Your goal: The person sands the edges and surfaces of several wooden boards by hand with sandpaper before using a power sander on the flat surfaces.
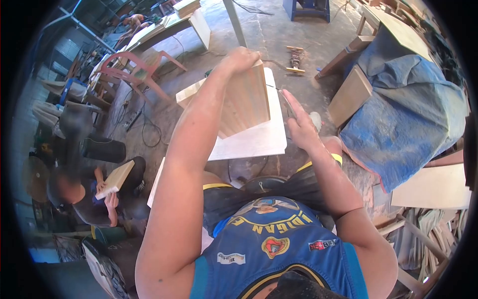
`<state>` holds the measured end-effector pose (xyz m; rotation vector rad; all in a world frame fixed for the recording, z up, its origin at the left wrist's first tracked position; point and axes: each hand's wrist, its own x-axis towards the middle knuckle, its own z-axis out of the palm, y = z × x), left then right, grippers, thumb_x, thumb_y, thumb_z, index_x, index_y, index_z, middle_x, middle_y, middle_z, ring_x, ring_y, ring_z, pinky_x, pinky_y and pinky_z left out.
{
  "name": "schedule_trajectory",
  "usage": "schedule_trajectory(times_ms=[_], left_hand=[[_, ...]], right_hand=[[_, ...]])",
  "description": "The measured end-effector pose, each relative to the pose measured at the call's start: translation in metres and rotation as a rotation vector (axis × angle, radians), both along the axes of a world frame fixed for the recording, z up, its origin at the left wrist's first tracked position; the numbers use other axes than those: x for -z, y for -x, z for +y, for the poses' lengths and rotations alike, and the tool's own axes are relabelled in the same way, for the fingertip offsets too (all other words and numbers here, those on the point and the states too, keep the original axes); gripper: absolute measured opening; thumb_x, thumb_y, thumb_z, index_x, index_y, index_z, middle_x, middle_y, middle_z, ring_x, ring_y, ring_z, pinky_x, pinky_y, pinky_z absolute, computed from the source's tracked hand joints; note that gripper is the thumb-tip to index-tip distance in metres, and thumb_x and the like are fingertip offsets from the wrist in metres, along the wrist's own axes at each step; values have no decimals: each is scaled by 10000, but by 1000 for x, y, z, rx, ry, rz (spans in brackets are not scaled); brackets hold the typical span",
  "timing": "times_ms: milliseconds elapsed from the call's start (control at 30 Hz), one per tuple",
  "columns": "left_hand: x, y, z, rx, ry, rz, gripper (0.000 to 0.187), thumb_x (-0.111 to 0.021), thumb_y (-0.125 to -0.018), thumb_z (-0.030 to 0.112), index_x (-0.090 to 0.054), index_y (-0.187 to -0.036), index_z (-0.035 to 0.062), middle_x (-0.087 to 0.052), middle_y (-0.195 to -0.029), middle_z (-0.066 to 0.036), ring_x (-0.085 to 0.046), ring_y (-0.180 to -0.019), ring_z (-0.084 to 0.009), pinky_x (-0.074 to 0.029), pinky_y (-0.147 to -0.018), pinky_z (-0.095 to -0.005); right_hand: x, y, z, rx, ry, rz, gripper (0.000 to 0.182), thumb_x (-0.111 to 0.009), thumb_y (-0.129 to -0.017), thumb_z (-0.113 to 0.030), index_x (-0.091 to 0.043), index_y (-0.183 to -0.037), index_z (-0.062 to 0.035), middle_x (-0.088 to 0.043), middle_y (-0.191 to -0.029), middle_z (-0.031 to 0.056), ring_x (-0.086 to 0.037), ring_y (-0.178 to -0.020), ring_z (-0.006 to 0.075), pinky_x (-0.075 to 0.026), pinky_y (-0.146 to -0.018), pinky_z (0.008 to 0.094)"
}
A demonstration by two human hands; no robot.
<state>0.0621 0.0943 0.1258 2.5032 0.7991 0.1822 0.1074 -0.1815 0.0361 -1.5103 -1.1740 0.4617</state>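
Note:
A wooden block or box with striped grain stands tilted on a white board in front of me. My left hand is closed over its top edge, near the upper right corner. To the right of the board is my right hand, its index finger stretched forward and the other fingers curled. A thin, dark tool lies along that finger, its tip pointing at the wood's right side; what it is I cannot make out. The tip and the wood look slightly apart.
At the left a co-worker holds a wooden piece. A pink chair and cables stand beyond. On the right a blue tarp covers a stack beside a leaning panel. A cord winder lies on the floor ahead.

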Motion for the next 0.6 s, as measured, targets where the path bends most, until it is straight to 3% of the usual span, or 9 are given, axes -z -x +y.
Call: schedule_trajectory(times_ms=[100,167,267,333,367,400,433,500,600], left_hand=[[-5,27,2,-24,53,0,576,-546,-959,518,-727,-1079,-15,-725,-1087,-224,-689,-1033,-332,-491,-918,-405],[-1,64,16,138,-119,8,591,-562,-935,548,-704,-1150,16,-722,-1128,-178,-683,-1057,-314,-493,-931,-404],[-20,143,9,4,-252,127,593,-649,-876,569,-686,-1229,94,-699,-1191,-178,-658,-1112,-360,-497,-969,-432],[-13,185,22,-52,-163,26,458,-768,-848,360,-684,-1169,45,-724,-1133,-116,-676,-1078,-233,-518,-912,-385],[-3,194,25,-68,-162,22,458,-768,-848,360,-684,-1169,45,-724,-1133,-116,-676,-1078,-233,-518,-912,-385],[10,203,31,-70,12,-203,432,-799,-819,289,-692,-1153,36,-726,-1126,-104,-676,-1051,-201,-520,-903,-361],[25,213,36,-71,181,-433,416,-830,-791,218,-700,-1137,27,-729,-1119,-91,-675,-1025,-170,-522,-895,-337],[65,216,38,-127,338,-550,479,-847,-762,162,-670,-1184,18,-718,-1124,-75,-660,-1025,-153,-523,-900,-327],[76,208,20,-192,536,-674,543,-856,-740,105,-640,-1228,5,-708,-1131,-58,-650,-1019,-140,-524,-913,-320]], right_hand=[[-5,0,1,29,29,63,729,-400,-817,82,-360,-1536,-32,-399,-1551,242,-382,-1451,351,-294,-1205,402],[-2,-3,6,113,-12,-52,739,-402,-819,85,-354,-1545,-45,-405,-1546,242,-387,-1447,356,-324,-1191,411],[8,-3,26,142,-175,-291,723,-428,-817,82,-388,-1527,-47,-430,-1536,209,-410,-1419,372,-354,-1168,434],[-4,-2,50,148,-224,-467,707,-464,-813,74,-418,-1507,-50,-443,-1533,177,-426,-1400,368,-372,-1147,445],[-9,-3,65,161,-269,-648,692,-501,-808,65,-448,-1488,-54,-457,-1531,145,-443,-1380,364,-390,-1126,455],[-13,-7,80,143,-274,-654,692,-501,-808,65,-448,-1488,-54,-457,-1531,145,-443,-1380,364,-390,-1126,455],[-16,-15,96,125,-303,-911,665,-530,-806,34,-476,-1463,-61,-464,-1529,114,-457,-1365,350,-410,-1098,458],[-25,-30,118,89,-300,-1292,631,-576,-812,-57,-506,-1438,-96,-471,-1532,57,-484,-1345,316,-443,-1044,463],[-41,-50,128,-6,-301,-1499,636,-577,-828,-103,-485,-1457,-111,-456,-1541,63,-475,-1362,316,-425,-1081,464]])
